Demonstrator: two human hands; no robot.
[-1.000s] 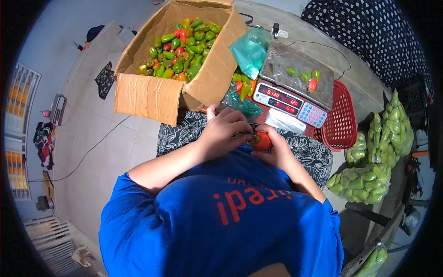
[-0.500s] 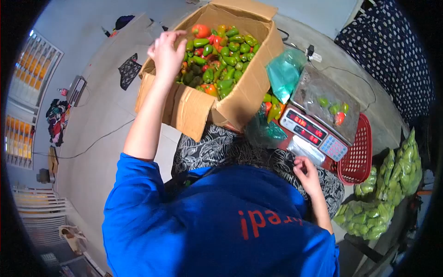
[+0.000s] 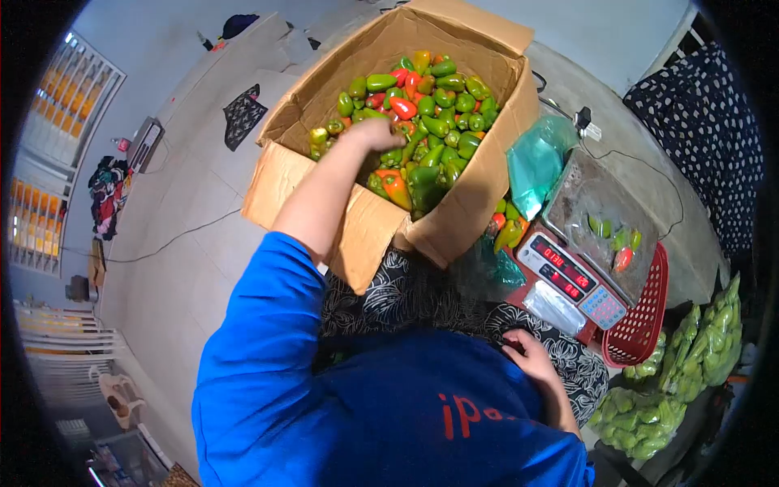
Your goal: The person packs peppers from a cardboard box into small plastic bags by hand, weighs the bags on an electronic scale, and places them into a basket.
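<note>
My left hand (image 3: 380, 135) is down inside a cardboard box (image 3: 280, 174), on top of a heap of green and red peppers (image 3: 438, 126). Its fingers bend down among the peppers, and their tips are hidden, so whether one is gripped does not show. My right hand (image 3: 527, 355) rests on my patterned trousers (image 3: 580, 369), thumb and fingers a little apart, holding nothing visible. Right of the box, a digital scale (image 3: 572, 280) with lit red digits carries a clear plastic bag with a few peppers (image 3: 621, 239) on its tray.
A green plastic bag (image 3: 540, 166) lies between box and scale, with more peppers (image 3: 510, 231) below it. A red basket (image 3: 637, 329) stands beside the scale. Filled bags of green produce (image 3: 641, 418) sit at the right. A cable (image 3: 178, 243) crosses the floor.
My left hand has gone from above the box's left edge down into the peppers. My right hand stays by my lap, slightly lower in view. The camera view has shifted.
</note>
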